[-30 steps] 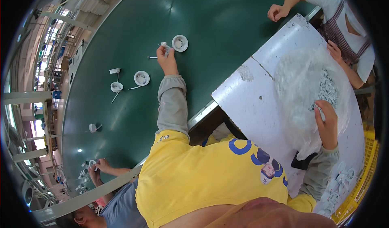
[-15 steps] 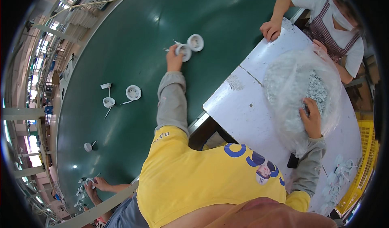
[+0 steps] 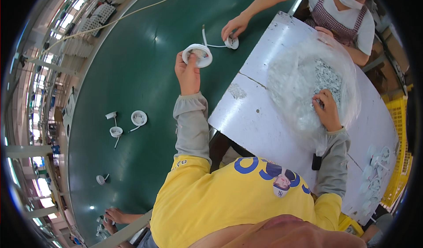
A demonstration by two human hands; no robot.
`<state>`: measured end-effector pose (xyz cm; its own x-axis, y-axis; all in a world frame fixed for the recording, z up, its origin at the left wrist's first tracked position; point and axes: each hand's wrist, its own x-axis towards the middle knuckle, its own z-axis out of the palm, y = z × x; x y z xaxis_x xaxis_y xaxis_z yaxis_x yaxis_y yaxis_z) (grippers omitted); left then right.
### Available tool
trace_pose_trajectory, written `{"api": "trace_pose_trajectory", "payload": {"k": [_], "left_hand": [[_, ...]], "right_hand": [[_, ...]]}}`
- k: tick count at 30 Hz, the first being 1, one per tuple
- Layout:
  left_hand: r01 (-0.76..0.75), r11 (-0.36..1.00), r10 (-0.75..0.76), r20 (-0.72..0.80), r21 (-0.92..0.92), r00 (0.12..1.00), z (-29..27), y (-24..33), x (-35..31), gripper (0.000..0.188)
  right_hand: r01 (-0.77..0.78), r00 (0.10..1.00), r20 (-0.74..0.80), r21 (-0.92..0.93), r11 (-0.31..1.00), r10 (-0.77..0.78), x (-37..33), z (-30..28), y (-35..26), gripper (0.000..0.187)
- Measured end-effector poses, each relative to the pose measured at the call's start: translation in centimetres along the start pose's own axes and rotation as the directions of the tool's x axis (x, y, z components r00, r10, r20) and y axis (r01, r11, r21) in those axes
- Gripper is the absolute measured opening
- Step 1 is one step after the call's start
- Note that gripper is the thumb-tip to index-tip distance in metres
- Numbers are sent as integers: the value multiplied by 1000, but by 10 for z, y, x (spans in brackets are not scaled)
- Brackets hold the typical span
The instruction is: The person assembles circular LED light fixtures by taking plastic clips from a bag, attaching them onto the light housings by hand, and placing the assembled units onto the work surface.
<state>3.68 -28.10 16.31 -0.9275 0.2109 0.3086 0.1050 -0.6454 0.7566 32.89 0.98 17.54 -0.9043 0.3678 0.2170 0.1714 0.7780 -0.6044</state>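
My left hand (image 3: pixel 188 74) is raised above the green belt, its thumb inside a round white plastic housing (image 3: pixel 198 56) and its fingers beneath the rim. A white cord (image 3: pixel 205 36) shows beside the housing. My right hand (image 3: pixel 328 109) rests at the opening of a clear plastic bag (image 3: pixel 288 94), against a heap of small silvery parts (image 3: pixel 327 78). Its fingers are bent together over the heap; whatever they pinch is too small to make out. Ahead, a co-worker's hand (image 3: pixel 235 26) touches another white housing (image 3: pixel 231 42) with a cord.
The bag lies on a worn white tabletop (image 3: pixel 238 111) beside the green belt (image 3: pixel 145 76). More corded white housings (image 3: pixel 139 118) lie on the belt at left. A yellow crate (image 3: pixel 398 146) and a pile of white pieces (image 3: pixel 374 173) are at right. Another person's hands (image 3: pixel 113 217) work at lower left.
My left hand has lifted one white housing off the belt. The co-worker's hand has left the table edge and reached the other housing. My right hand stays at the bag, its fingers more drawn together.
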Motion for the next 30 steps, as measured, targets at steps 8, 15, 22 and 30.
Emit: {"api": "trace_pose_trajectory", "payload": {"k": [8, 15, 22, 30], "left_hand": [[179, 971, -93, 439, -159, 894, 93, -15, -36, 18], [457, 857, -207, 653, -238, 729, 139, -44, -72, 21], [663, 631, -197, 743, -403, 639, 160, -76, -95, 22], [846, 404, -240, 852, -348, 466, 154, -81, -103, 23]], "right_hand": [[25, 986, -164, 36, 999, -19, -7, 11, 8, 13], [7, 990, -139, 126, 992, 11, -11, 5, -1, 10], [33, 976, -220, 143, 989, -1, -16, 9, 9, 13], [-18, 963, -257, 238, 971, 80, -21, 8, 4, 21]]}}
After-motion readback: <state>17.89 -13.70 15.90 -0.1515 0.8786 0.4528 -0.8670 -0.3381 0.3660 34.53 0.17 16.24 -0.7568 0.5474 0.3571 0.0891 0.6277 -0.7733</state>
